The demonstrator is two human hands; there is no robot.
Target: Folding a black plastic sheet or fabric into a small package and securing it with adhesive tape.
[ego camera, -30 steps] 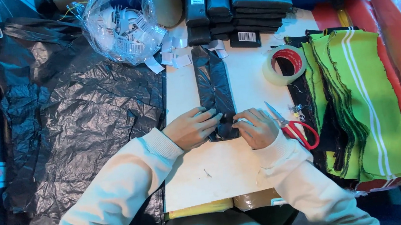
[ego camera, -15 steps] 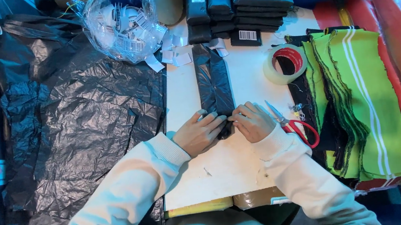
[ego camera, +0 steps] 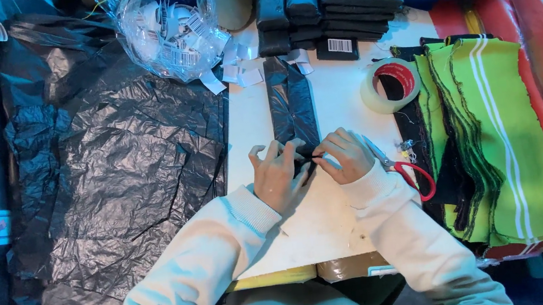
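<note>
Head: crinkled, folded black plastic bag [ego camera: 291, 106]

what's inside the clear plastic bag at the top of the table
The clear plastic bag holds a heap of small white barcode labels, with more labels lying loose on the white table beside it. Anything under the heap is hidden.

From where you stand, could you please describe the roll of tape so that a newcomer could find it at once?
Start at the white tabletop in the middle. Go to its right edge, beside the stack of green fabric pieces. There, beyond the red-handled scissors, lies the tape roll, flat: the only ring-shaped thing there, clear tape round a red core.
</note>
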